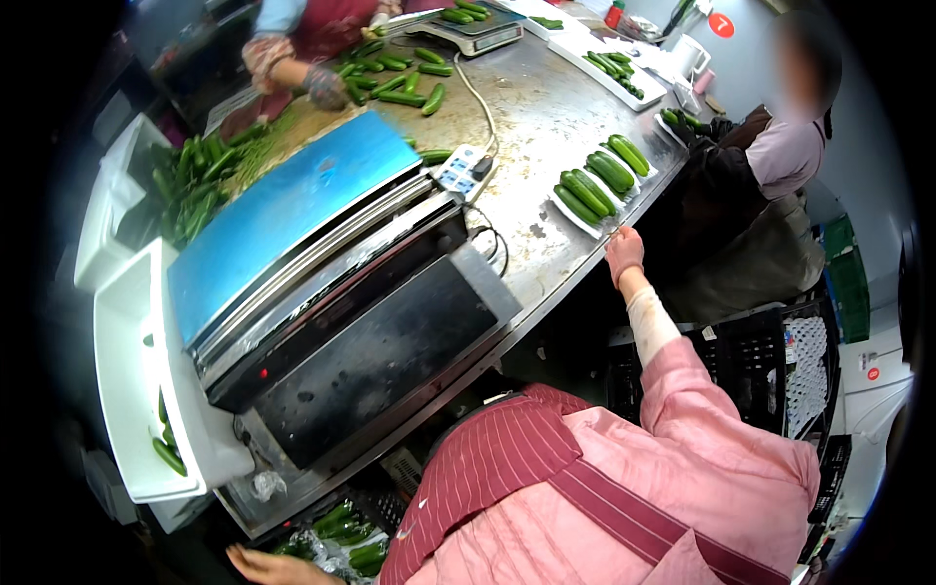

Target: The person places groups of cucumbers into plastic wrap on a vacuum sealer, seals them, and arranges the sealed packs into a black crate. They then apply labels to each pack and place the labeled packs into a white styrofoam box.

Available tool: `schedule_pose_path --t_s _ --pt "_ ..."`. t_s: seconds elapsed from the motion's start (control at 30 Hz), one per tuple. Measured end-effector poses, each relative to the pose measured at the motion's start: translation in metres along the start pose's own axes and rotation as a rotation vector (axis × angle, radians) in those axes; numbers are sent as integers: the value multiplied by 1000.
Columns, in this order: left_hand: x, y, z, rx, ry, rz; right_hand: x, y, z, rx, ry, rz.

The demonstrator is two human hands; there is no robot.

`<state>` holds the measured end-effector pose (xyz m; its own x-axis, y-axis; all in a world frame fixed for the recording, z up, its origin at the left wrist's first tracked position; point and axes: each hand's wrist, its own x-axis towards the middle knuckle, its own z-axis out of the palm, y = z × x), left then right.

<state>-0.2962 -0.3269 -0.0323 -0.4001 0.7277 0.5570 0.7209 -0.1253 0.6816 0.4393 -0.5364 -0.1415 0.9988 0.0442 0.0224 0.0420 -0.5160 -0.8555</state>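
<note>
At the table edge, my right hand [625, 252] reaches to the near corner of a white tray of cucumbers [585, 196]; whether its fingers grip the tray is not clear. Two similar trays of cucumbers [610, 172] stand just behind, in a row. My left hand [274, 567] is low at the left with its fingers apart and nothing visible in it. Close to it, several film-wrapped packs of cucumbers [351, 530] lie below the table. Between my hands sits a film-wrapping machine [365, 358] with a blue top cover [300, 219] and a dark flat plate.
A white bin [128, 380] holding a few cucumbers is at the left. Across the metal table [526, 110], a co-worker's gloved hand [325, 88] is among loose cucumbers [398, 80] near a scale [468, 36]. Another person [775, 153] stands right. A power strip [464, 170] trails cables. Black crates [731, 358] stand behind.
</note>
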Motion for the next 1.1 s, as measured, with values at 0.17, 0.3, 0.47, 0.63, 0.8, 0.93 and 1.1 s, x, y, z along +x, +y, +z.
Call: schedule_pose_path --t_s 0.17,0.3,0.47,0.63,0.8,0.93,1.1 --pt "-7 215 114 -507 -357 249 37 -46 2 -671 -261 142" --pt "-53 348 208 -695 -818 636 47 -55 -5 -848 -317 133" --pt "-133 451 319 -672 -1247 692 47 -43 4 -802 -383 -20" --pt "-211 451 439 -214 -1613 624 39 -52 28 -686 -521 -133" --pt "-246 435 487 77 -1728 474 46 -44 37 -493 -521 -22" --pt "-261 419 495 -107 -1787 292 59 -28 39 -303 -576 0" --pt "-265 396 511 -226 -1776 288 55 -20 46 -133 -573 -35"
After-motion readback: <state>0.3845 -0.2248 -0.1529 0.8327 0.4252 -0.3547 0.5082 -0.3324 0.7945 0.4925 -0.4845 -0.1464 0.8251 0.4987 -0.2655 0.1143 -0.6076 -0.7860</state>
